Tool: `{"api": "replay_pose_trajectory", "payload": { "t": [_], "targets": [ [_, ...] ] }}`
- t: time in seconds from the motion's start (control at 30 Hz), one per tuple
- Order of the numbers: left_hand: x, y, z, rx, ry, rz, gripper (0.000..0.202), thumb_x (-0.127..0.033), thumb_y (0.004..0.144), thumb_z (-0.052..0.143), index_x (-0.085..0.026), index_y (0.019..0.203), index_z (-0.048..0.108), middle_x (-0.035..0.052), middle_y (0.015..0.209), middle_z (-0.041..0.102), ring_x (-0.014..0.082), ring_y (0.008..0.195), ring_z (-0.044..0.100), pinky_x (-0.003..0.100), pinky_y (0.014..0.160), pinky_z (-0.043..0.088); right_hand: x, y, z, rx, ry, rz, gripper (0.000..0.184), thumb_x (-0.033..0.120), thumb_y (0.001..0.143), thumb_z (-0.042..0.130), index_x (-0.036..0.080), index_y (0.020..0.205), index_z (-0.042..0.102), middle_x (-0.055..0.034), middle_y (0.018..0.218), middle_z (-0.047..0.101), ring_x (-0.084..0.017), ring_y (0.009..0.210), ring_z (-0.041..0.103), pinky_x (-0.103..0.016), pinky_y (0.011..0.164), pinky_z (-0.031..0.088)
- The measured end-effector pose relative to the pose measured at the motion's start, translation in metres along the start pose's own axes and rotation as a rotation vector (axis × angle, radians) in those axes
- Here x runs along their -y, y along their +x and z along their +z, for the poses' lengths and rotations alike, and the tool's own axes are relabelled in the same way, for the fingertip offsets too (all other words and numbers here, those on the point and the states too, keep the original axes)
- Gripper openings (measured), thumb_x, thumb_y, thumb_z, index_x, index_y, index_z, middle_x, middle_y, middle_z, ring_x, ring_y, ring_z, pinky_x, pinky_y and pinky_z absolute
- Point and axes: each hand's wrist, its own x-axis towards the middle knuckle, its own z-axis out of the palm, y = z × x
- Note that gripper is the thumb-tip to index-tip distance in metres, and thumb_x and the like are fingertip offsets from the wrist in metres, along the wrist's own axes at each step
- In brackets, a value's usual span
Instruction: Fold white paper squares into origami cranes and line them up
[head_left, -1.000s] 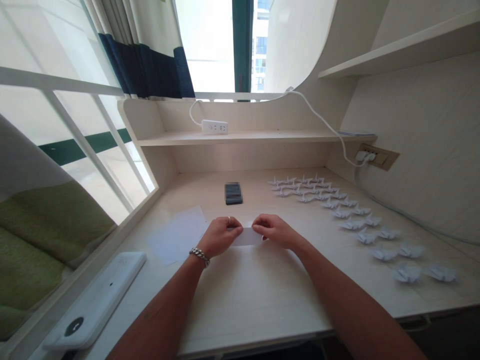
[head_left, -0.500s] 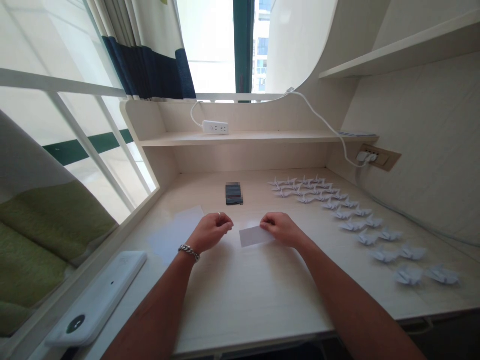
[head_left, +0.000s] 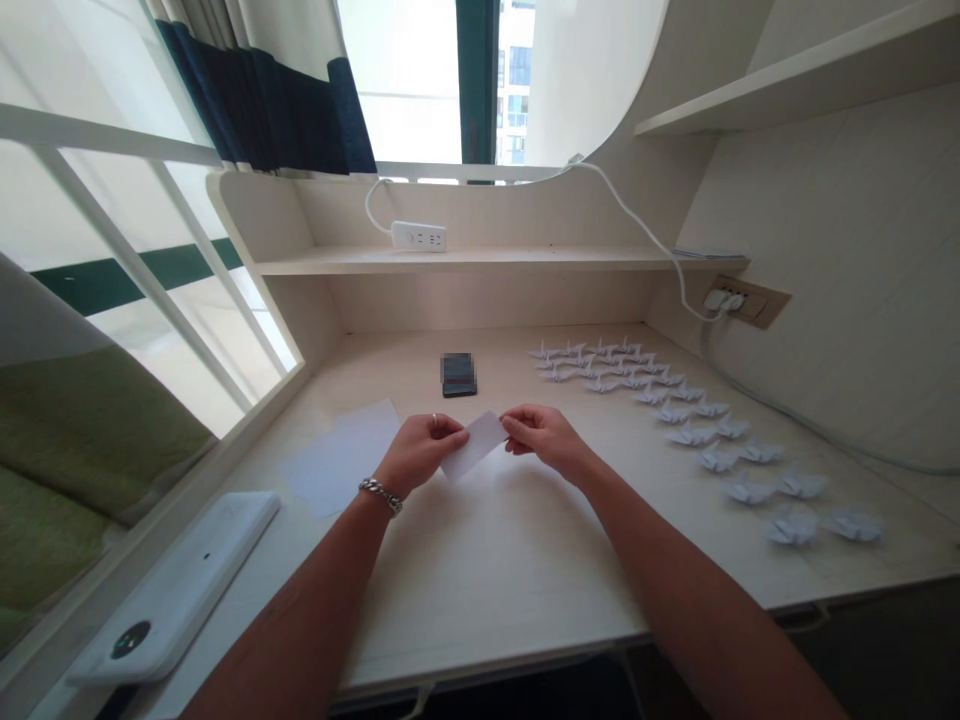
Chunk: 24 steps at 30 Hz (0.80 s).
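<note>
A small white sheet of paper (head_left: 474,447) is held slantwise above the desk, between my two hands. My left hand (head_left: 421,447) pinches its left edge between thumb and fingers; a ring and a chain bracelet are on this arm. My right hand (head_left: 546,437) pinches the paper's upper right corner with thumb and forefinger. Larger loose white sheets (head_left: 341,458) lie on the desk to the left of my left hand. Several folded white paper cranes (head_left: 691,434) stand in rows on the right side of the desk, beyond my right hand.
A dark phone-like object (head_left: 459,375), partly blurred, lies behind my hands. At the left edge sits a long white device (head_left: 180,585) with a round dark spot. A power strip (head_left: 418,237) rests on the back shelf (head_left: 487,267). A white cable (head_left: 637,215) runs to the wall socket (head_left: 746,301).
My left hand has taken hold of the paper, which was only in my right hand before. The paper has turned from nearly level to slanted. The whole view has shifted slightly.
</note>
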Motion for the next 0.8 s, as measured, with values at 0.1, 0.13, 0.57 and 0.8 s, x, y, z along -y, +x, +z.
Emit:
{"api": "replay_pose_trajectory", "payload": {
  "t": [0.1,0.13,0.57,0.8],
  "targets": [
    [-0.002,-0.002,0.001,0.054,-0.031,0.008,0.031,-0.041,0.069,0.068,-0.011,0.078,0.07,0.0058,0.071,0.068,0.015,0.063,0.058,0.025,0.058,0.043,0.001,-0.004,0.004,0.097,-0.075,-0.056,0.028,0.036,0.069,0.073,0.013,0.083,0.067,-0.0019,0.063,0.065,-0.013,0.058,0.06,-0.027,0.059,0.049],
    [-0.003,-0.003,0.002,0.082,-0.041,0.014,0.031,-0.041,0.069,0.068,-0.011,0.08,0.069,0.0057,0.071,0.069,0.015,0.063,0.058,0.025,0.057,0.042,0.001,-0.005,0.006,0.109,-0.101,-0.072,0.026,0.035,0.069,0.073,0.012,0.081,0.068,-0.0019,0.062,0.065,-0.013,0.057,0.06,-0.026,0.058,0.048],
    [-0.011,-0.009,0.005,0.121,-0.07,0.056,0.026,-0.037,0.069,0.068,-0.013,0.081,0.068,0.0033,0.071,0.068,0.0141,0.061,0.058,0.023,0.052,0.043,0.012,-0.013,0.014,0.094,0.001,-0.067,0.023,0.03,0.065,0.075,0.013,0.08,0.071,-0.0014,0.06,0.065,-0.013,0.057,0.06,-0.027,0.058,0.048],
    [-0.017,-0.011,0.004,0.13,-0.147,0.062,0.028,-0.037,0.07,0.07,-0.013,0.084,0.067,0.0035,0.072,0.068,0.0136,0.06,0.058,0.023,0.052,0.042,0.016,-0.014,0.016,0.089,0.094,-0.089,0.023,0.026,0.062,0.077,0.013,0.08,0.071,-0.0018,0.062,0.066,-0.014,0.059,0.061,-0.028,0.06,0.048]
  ]
}}
